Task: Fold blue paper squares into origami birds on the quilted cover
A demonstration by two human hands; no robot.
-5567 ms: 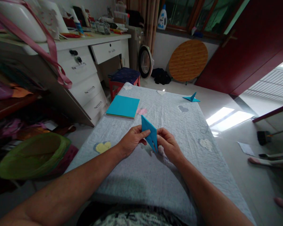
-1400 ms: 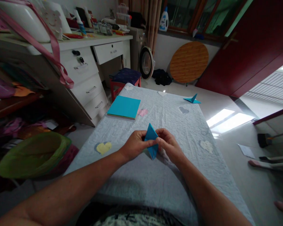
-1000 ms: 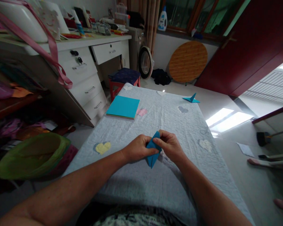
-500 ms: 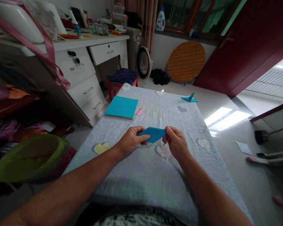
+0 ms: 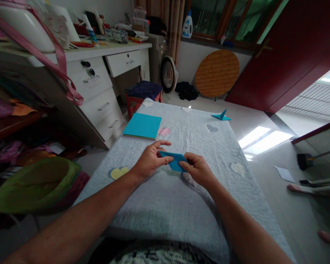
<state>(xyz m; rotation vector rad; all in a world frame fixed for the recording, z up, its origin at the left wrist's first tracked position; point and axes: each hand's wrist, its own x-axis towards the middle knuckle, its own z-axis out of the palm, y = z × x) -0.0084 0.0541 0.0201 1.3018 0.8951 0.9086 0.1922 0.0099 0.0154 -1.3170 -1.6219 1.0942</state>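
A small folded piece of blue paper (image 5: 176,164) is held above the cloth-covered table (image 5: 206,146). My left hand (image 5: 151,158) pinches its left end, thumb on the near face and index finger stretched out above it. On the right side, my right hand (image 5: 197,167) grips the paper between thumb and fingers. Farther off to the left lies a stack of square coloured paper (image 5: 143,125), blue on top. A folded blue paper shape (image 5: 222,116) with one upright point stands near the far right corner.
To the left are a white desk (image 5: 90,82) with drawers and a green-lined bin (image 5: 35,183). Past the table's far edge stand a stool (image 5: 144,90), a washing machine with its round door (image 5: 167,74) swung out, and a round wooden board (image 5: 217,73) against the wall.
The folded paper has been turned over or tilted between my hands. My right hand has shifted left along it, and my left index finger has lifted off.
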